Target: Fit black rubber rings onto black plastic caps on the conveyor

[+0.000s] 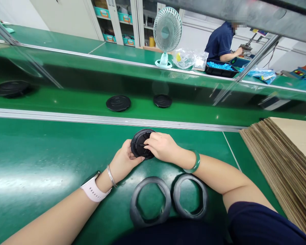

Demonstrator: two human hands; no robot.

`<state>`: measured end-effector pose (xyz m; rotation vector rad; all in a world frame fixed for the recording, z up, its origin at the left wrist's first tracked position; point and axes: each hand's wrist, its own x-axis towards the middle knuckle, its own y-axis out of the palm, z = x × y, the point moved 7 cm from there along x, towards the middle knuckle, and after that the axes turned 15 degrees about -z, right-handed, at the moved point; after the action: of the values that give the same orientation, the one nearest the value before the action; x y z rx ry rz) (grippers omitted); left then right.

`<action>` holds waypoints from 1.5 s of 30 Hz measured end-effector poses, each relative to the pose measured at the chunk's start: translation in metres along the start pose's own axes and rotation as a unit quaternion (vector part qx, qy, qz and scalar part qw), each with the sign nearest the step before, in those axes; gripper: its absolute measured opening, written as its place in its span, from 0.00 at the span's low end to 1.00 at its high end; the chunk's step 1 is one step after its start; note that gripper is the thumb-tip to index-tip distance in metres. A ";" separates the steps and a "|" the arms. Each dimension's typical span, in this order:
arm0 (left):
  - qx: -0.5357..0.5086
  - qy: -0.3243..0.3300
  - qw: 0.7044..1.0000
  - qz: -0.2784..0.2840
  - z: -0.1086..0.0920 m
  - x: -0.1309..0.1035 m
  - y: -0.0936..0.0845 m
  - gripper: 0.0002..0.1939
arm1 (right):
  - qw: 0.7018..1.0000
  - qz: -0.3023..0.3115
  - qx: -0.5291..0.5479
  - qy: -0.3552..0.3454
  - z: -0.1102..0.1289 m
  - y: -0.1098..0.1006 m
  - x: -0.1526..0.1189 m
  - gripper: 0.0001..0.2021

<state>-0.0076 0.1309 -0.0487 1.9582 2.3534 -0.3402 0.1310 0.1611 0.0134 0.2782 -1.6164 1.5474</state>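
A round black part (140, 147) with a thick ring-like rim and ribbed inner face is held tilted above the green table. My left hand (124, 160) grips its left and lower edge, fingers behind and thumb at the bottom. The fingertips of my right hand (161, 145) are pinched together at the middle of its face, on a small dark piece that they partly hide. Just below lie two dark grey rings, one on the left (133, 204) and one on the right (177, 195); neither is touched.
Beyond a metal rail (104, 119) runs a green belt with black discs, among them a middle one (118, 103), a right one (162, 100) and a left one (9, 88). Cardboard sheets (283, 166) are stacked at right. Behind stand a fan (167, 30) and a co-worker (220, 42).
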 end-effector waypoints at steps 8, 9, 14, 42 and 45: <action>0.002 -0.002 1.000 -0.002 0.000 0.000 0.000 0.33 | 1.000 0.013 0.012 0.003 0.001 0.002 -0.002 0.03; 0.001 -0.002 1.000 0.000 0.000 0.000 0.000 0.33 | 1.000 0.015 0.009 0.002 0.002 0.002 -0.001 0.05; 0.006 0.000 1.000 0.001 0.002 0.001 0.000 0.34 | 0.997 0.061 -0.050 0.004 0.006 0.010 0.000 0.18; 0.097 0.116 0.988 -0.034 -0.004 0.005 -0.007 0.29 | 0.790 -0.030 0.417 0.449 -0.053 0.039 -0.022 0.25; 0.131 0.108 0.983 -0.063 -0.004 0.009 -0.014 0.32 | 0.762 0.039 0.460 0.453 -0.044 0.041 -0.020 0.37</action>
<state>-0.0222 0.1381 -0.0448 2.0529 2.7006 -0.4903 0.1336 0.2013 -0.0352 -0.0567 -0.0438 1.9863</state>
